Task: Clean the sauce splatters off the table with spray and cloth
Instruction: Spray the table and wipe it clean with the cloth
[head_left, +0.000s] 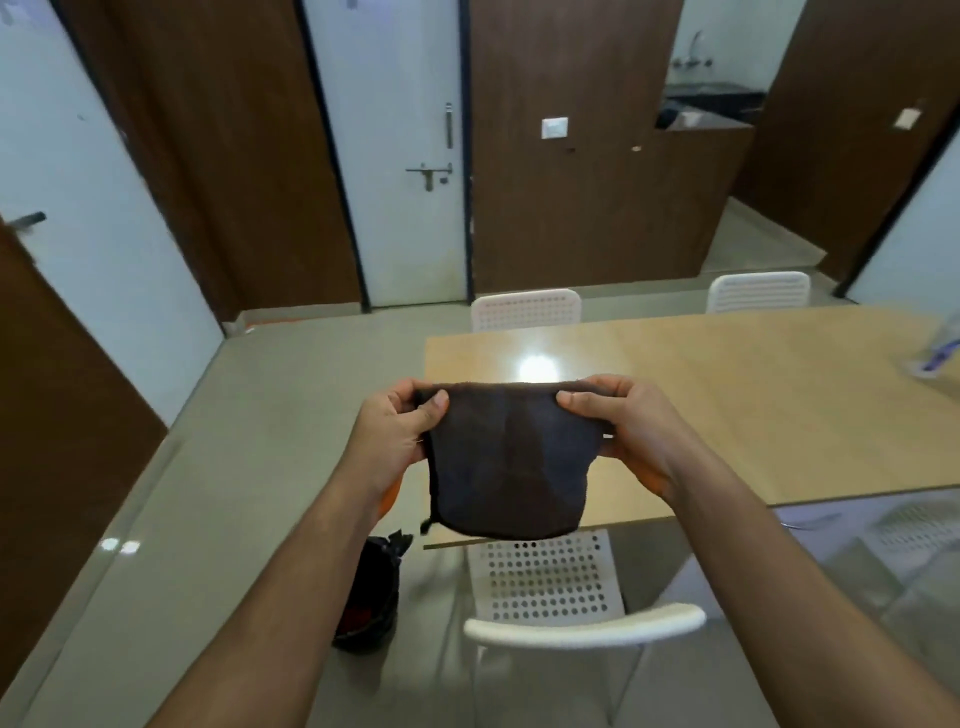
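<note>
1. The left hand (397, 431) pinches the upper left corner of a dark cloth (511, 457) — thumb in front, the other fingers curled behind the edge.
2. The right hand (623, 431) pinches the upper right corner the same way, thumb lying along the front of the top edge, the rest of the fingers curled behind.
3. The cloth is held up in the air between the two hands, its top edge stretched roughly level from one grip to the other, the rest hanging down below the fingers. It looks folded; a small tag or loose corner sticks out at its lower left.
4. Beyond the fingers lies the light wooden surface (727, 405), with a bright reflection of light just past the cloth's top edge. No sauce marks can be made out on it from here.
5. Far to the right of the right hand, at the picture's edge, a blurred clear object with blue on it (943, 353) stands on the surface — too smeared to tell what it is.
6. Below the cloth, nearer than the fingers, a white perforated chair (550, 587) is pushed toward the surface's near edge; two more white chairs (524, 309) stand on the far side.
7. Below the left hand, a dark bag (371, 597) sits on the floor beside the near chair.
</note>
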